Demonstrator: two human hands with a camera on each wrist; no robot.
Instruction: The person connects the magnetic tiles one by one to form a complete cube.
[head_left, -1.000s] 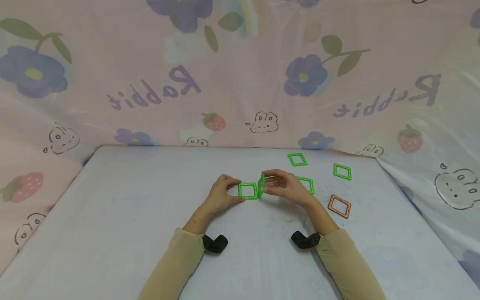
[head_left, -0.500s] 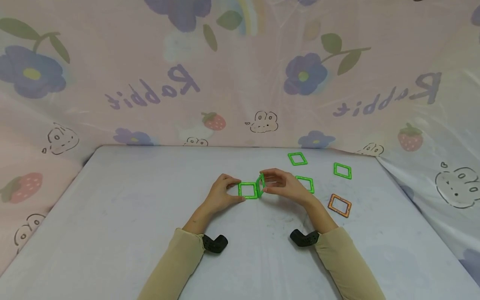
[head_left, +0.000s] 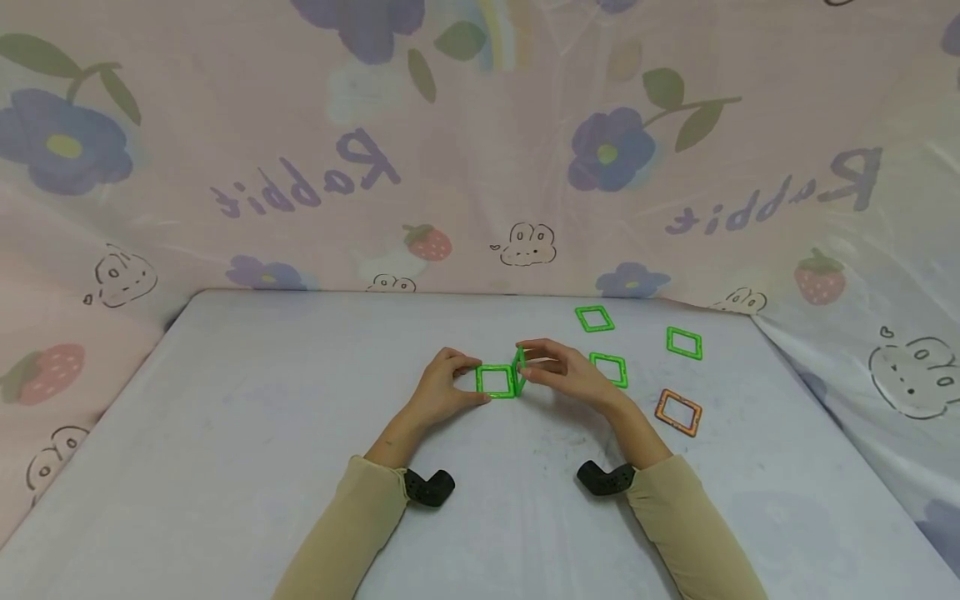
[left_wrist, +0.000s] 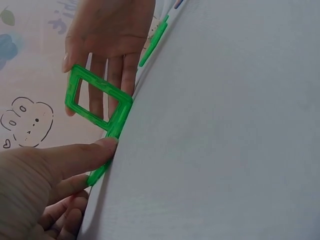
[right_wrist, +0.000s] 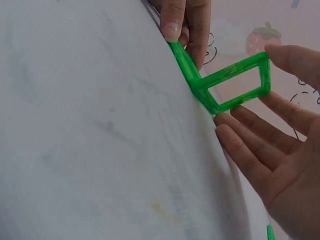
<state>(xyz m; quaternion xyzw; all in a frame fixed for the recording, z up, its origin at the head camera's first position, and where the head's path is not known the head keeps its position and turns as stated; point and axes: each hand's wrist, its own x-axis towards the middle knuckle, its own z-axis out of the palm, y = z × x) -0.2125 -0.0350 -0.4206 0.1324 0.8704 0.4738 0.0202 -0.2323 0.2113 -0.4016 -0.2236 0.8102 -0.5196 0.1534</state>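
Observation:
My left hand [head_left: 442, 387] pinches a flat green magnetic tile [head_left: 501, 396], an open square frame lying on the table, between thumb and fingers at its left side. Along that tile's right edge a second green magnetic tile [left_wrist: 102, 85] stands up, the two edges meeting in a corner. My right hand [head_left: 570, 375] holds the standing tile from the right. In the right wrist view its thumb is at an upper corner, and the other fingers spread out behind and below the frame.
Three more green tiles lie right of my hands: one far back [head_left: 600, 330], one farther right [head_left: 684, 357], one just beyond the right hand [head_left: 625, 373]. An orange tile [head_left: 675, 427] lies nearer. A printed curtain [head_left: 465, 167] hangs behind the white table [head_left: 262, 433].
My right hand has shifted slightly left, and the standing tile has swung a little toward the flat one, now seen more edge-on. My left hand and the flat tile stay put.

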